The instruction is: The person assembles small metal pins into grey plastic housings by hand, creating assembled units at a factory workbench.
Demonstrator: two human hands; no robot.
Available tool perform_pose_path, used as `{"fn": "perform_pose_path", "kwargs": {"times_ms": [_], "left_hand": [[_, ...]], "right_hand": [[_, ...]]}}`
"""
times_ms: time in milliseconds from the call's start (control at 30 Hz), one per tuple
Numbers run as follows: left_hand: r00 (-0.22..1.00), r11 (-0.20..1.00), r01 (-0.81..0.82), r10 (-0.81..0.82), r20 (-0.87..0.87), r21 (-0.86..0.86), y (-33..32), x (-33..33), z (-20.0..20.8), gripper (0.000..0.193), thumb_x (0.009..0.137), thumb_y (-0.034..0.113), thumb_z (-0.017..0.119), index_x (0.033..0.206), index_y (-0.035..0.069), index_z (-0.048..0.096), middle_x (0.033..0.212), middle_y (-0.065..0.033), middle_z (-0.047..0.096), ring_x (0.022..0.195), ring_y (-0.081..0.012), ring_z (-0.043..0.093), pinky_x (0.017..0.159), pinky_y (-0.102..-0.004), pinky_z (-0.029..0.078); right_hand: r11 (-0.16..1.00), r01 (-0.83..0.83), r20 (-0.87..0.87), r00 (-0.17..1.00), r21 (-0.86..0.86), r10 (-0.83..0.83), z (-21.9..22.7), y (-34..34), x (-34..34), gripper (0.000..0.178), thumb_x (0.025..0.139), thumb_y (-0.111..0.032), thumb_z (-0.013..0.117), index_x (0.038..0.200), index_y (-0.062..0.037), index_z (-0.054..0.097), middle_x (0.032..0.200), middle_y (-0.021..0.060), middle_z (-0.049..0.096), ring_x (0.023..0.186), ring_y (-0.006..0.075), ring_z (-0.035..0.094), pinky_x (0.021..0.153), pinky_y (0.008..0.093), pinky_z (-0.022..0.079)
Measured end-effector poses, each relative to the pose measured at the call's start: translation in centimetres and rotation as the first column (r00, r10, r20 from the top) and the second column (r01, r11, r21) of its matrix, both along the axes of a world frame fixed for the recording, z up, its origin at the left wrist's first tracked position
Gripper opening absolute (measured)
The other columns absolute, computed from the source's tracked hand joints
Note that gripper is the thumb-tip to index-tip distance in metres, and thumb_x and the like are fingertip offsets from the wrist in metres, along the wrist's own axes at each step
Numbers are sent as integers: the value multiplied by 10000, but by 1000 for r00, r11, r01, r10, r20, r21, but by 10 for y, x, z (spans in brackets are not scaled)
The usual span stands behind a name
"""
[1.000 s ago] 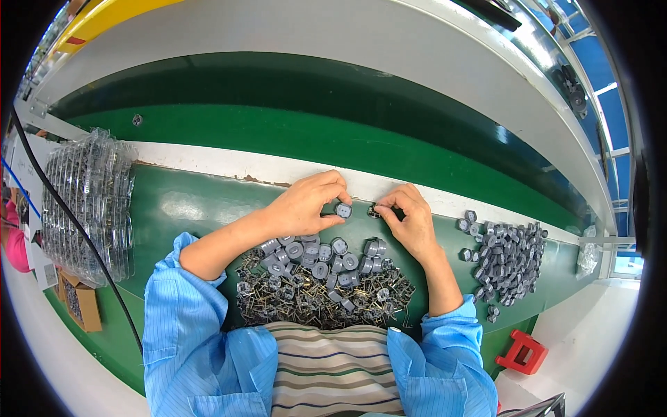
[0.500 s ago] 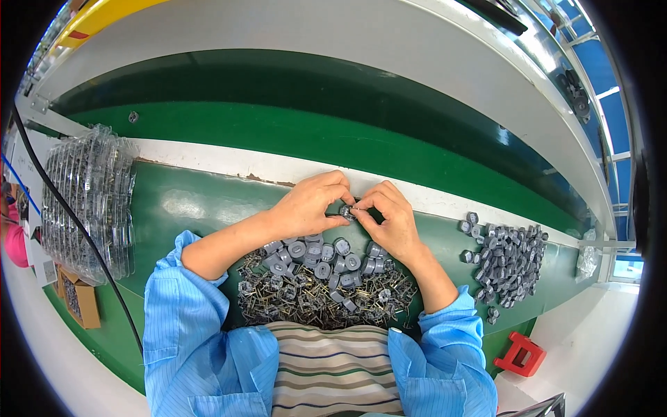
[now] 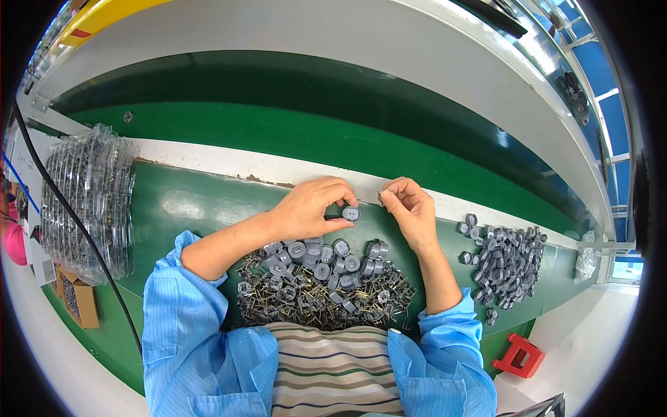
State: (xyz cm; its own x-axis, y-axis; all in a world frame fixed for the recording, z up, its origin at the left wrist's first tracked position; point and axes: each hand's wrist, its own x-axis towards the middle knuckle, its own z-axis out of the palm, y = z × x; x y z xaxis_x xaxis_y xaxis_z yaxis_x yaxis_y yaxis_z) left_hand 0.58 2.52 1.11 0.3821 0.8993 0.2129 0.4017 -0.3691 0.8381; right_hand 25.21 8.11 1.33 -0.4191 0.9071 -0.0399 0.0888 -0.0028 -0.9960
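My left hand [image 3: 309, 205] pinches a small grey plastic housing [image 3: 351, 213] between thumb and fingertips, its face with small openings turned up. To its right, my right hand [image 3: 414, 212] is closed with a tiny metal piece [image 3: 381, 198] at its fingertips; its exact kind is too small to make out. The two hands are apart, above the green worktop. Below them lies a heap of grey housings [image 3: 322, 270], and nearer my body a heap of thin brass-coloured and dark metal pins [image 3: 326, 304].
A pile of grey housings [image 3: 511, 260] lies at right. Stacked clear plastic trays [image 3: 90, 201] stand at left, with a black cable [image 3: 76, 222] hanging in front. A white ledge [image 3: 222, 160] separates the worktop from a green belt [image 3: 278, 125]. A red stool [image 3: 519, 356] stands lower right.
My right hand has moved right, away from the left, with the tiny metal piece. The housing in my left hand now shows more fully. A small part on the belt has shifted slightly left.
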Motion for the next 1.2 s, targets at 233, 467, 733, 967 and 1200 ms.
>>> {"fn": "perform_pose_path", "kwargs": {"times_ms": [233,467,733,967,1200], "left_hand": [[992,992,-29,12,129,124,0,-1,-8,331,804,64,856,1085,67,682,1021,-56,721,895,-221,706,789,-355,582],[984,991,-32,8,178,131,2,1,-10,338,789,71,865,1081,69,695,999,-58,714,872,-233,701,790,-363,580],[999,992,-16,20,-30,123,1,-1,-7,306,745,166,908,954,90,698,1149,-35,670,1138,-272,627,1011,-440,470],[997,995,-3,11,-76,103,1,1,-7,320,732,162,914,953,83,697,1171,-41,653,1150,-274,612,1026,-438,462],[996,994,-3,12,-86,108,0,0,-6,321,731,161,913,953,74,698,1171,-45,652,1155,-273,612,1039,-441,461]], "right_hand": [[938,-165,365,930,303,46,12,1,2,134,875,-28,808,882,-15,675,940,45,692,856,168,642,778,328,516],[870,-257,457,889,421,41,18,-1,2,139,824,0,820,867,-2,687,906,85,697,915,248,662,830,359,532],[864,-239,302,947,443,107,17,-10,-12,154,810,-13,841,859,-22,695,888,94,689,868,295,640,766,402,512],[724,-331,414,908,605,69,5,-11,-18,198,768,-45,861,866,-58,689,870,69,663,864,289,627,765,413,483],[668,-362,442,895,650,55,7,-12,-24,196,762,-50,846,855,-77,676,875,45,649,888,272,619,765,407,459]]}}
